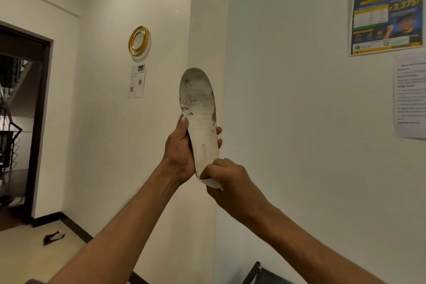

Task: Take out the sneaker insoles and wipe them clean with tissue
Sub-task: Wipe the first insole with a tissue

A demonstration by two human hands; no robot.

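**Inspector:** Position of the insole (199,117)?

**Assistant:** Held up in the air in front of a white wall (288,99), roughly upright, toe end up and heel end down. The upper face is towards the camera and is printed "FASHION". There is grey soiling across the forefoot, and the heel half is paler.

**Inspector:** Left hand (179,154)?

**Assistant:** It is clamped on the insole at mid-length. The thumb lies along the left edge, and the fingers wrap behind, with tips showing at the right edge.

**Inspector:** Right hand (228,182)?

**Assistant:** Its fingers are curled round a white tissue (213,183) and press it against the heel end. Most of the tissue is hidden in the fist.

**Inspector:** Surroundings?

**Assistant:** A poster (387,10) is at upper right, a gold ring (139,41) is on the wall to the left, and a dark doorway (23,110) is at far left. A brown scrap (53,237) lies on the floor (27,256).
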